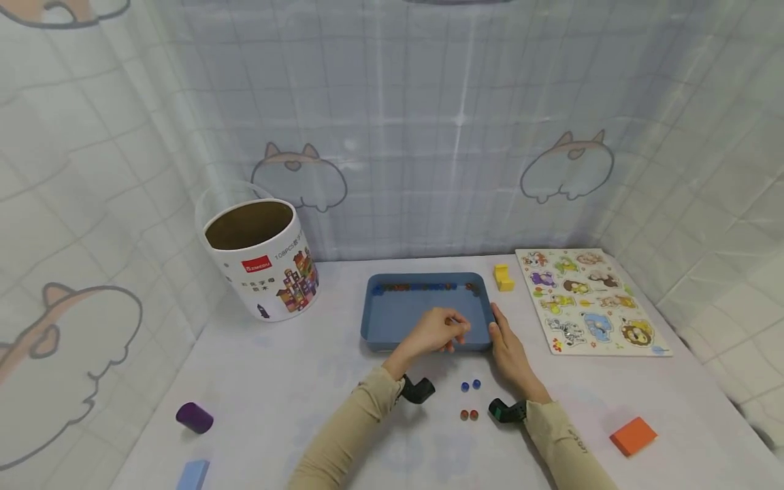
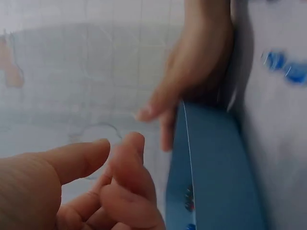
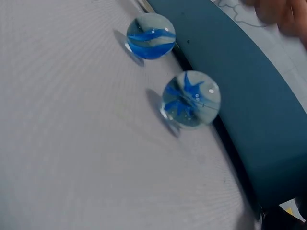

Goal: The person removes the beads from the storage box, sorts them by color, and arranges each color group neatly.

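Note:
A blue tray lies on the table, with a row of blue and brownish marbles along its far wall. My left hand is over the tray's front right part, fingers loosely bent. In the left wrist view a gap separates the thumb from the fingers, and no held thing shows. My right hand rests against the tray's right side near the front corner, fingers fairly straight. In front of the tray lie two clear marbles with blue swirls and two reddish marbles.
A yellow block and an animal puzzle board lie right of the tray. The white bucket stands back left. Nearer are a purple cylinder, a light blue block and an orange block. A patterned curtain hangs behind.

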The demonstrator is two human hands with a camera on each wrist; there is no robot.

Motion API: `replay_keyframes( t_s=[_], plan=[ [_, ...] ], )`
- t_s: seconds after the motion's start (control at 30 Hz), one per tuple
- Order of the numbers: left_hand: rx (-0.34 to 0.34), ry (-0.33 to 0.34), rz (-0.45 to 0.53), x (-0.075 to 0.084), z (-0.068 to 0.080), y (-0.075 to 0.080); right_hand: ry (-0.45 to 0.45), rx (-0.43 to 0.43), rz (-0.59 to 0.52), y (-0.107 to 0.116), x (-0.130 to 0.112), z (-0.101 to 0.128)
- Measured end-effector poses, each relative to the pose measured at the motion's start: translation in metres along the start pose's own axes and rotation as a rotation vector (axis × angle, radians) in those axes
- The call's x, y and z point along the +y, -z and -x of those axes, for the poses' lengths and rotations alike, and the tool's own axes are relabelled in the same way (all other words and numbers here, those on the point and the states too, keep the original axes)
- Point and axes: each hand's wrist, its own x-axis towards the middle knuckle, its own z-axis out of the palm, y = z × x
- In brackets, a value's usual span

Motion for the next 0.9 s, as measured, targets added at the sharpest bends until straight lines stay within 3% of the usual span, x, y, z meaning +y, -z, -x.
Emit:
replay_keyframes(
  t_s=[0.2, 0.33, 0.43, 0.63, 0.9],
  plan=[
    [0.001, 0.079, -0.149, -0.006, -0.039, -0.011, -0.013, 0.002, -0.014, -0.004, 0.0, 0.002],
    [-0.03, 0.101, -0.279, -0.011, -0.051, -0.022, -0.024, -0.001, -0.003, -0.005, -0.001, 0.003],
    [-0.06, 0.086, -0.3, -0.01, -0.057, -0.028, -0.02, 0.011, 0.007, -0.003, -0.002, 0.003],
    [-0.046, 0.101, -0.208, -0.006, -0.066, -0.034, 0.001, 0.028, 0.007, 0.002, -0.002, 0.001],
    [0.017, 0.254, 0.086, -0.006, -0.08, -0.031, -0.02, 0.02, 0.011, 0.0, 0.0, 0.002]
  ],
)
